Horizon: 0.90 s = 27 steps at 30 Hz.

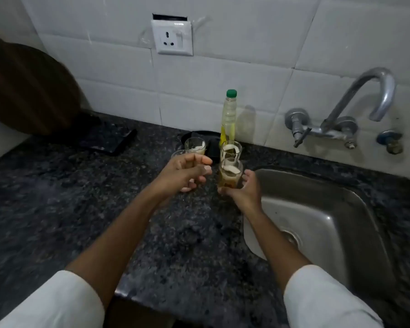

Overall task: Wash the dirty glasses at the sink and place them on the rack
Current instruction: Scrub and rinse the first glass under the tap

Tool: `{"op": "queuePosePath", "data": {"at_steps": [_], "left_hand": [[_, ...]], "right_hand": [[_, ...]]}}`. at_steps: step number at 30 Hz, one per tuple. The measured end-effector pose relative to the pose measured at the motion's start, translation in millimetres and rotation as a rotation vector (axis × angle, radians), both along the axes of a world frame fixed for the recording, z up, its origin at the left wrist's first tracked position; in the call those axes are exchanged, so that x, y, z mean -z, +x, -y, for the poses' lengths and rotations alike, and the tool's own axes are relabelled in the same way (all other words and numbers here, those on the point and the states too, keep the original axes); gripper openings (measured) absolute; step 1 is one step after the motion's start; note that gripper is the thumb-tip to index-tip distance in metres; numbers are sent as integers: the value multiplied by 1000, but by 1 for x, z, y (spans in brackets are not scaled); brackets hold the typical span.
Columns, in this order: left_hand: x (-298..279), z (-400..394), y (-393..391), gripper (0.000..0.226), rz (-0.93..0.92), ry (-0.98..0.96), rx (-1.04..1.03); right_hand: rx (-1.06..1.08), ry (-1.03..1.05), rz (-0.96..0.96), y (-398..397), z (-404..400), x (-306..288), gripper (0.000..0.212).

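Item: four dirty glasses, grouped on the granite counter (81, 209) just left of the sink (317, 209), handy for washing. We note the nearest glass (230, 172) held low by our right hand (243, 191), fingers wrapped round its base, forearm angled over the sink corner. Our left hand (187, 171) curls round a second glass (179, 154), largely hidden. Two glasses (231, 150) stand behind, beside the soap bottle (229, 117). No rack in view.

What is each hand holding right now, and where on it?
The right hand grips the nearest clear glass with brownish dregs low on its body. The left hand curls around another clear glass, mostly hidden; that grip cannot be confirmed.
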<state>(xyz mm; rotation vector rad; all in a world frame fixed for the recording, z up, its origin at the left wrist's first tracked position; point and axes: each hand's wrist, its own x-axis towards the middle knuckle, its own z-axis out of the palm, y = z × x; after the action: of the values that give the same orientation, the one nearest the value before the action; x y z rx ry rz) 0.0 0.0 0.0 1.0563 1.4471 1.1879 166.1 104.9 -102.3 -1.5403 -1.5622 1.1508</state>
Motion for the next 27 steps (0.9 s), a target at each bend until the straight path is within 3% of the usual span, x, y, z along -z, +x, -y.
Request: {"op": "queuePosePath", "data": {"at_steps": [4, 12, 20, 27], "left_hand": [[3, -37, -12, 14, -75, 2, 35], [8, -85, -12, 17, -76, -19, 92], [2, -142, 41, 10, -130, 32, 48], [10, -213, 160, 66, -426, 108, 81]], "right_hand": [[109, 11, -13, -23, -14, 22, 99], [203, 123, -77, -36, -30, 36, 56], [182, 186, -93, 32, -37, 15, 45], [378, 205, 23, 146, -56, -18, 41]]}}
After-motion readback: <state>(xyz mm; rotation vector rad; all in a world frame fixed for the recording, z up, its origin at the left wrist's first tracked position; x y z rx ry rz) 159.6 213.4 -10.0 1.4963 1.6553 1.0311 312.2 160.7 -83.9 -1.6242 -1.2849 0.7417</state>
